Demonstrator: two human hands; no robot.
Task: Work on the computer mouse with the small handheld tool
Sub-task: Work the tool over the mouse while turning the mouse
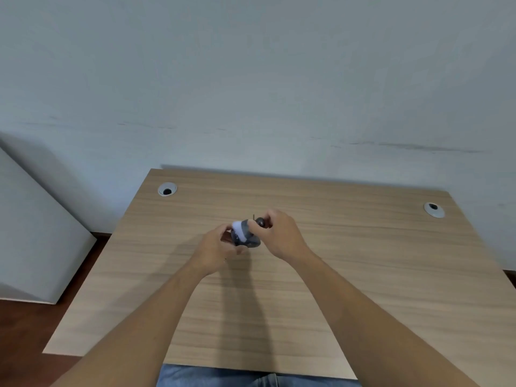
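Both hands meet above the middle of a light wood-grain bench (363, 275), with the bare forearms reaching in from the bottom corners of the view. The left hand (216, 248) is curled around the computer mouse (245, 236), a dark grey body with a white band or part at its far end, and holds it up off the bench surface, tilted rather than lying flat. The right hand (279, 236) is closed on the small handheld tool (261, 222), whose dark rounded handle shows between the thumb and fingers; a thin dark shaft sticks up just beside it, and the working end meets the mouse at its upper right side, though the exact point of contact is too small and blurred to make out. The two hands are close together — fingers nearly touching around the mouse — and a soft shadow falls on the bench below them. Two round cable holes with grey rims sit near the far edge of the bench, one at the far left (167, 189) and one at the far right (434, 210). Behind the bench rises a pale wall (251, 79) with faint scuff lines. To the left stands a white panel (33, 233) on a dark reddish floor (25, 344), and a strip of blue denim (212, 377) shows at the near edge of the bench.
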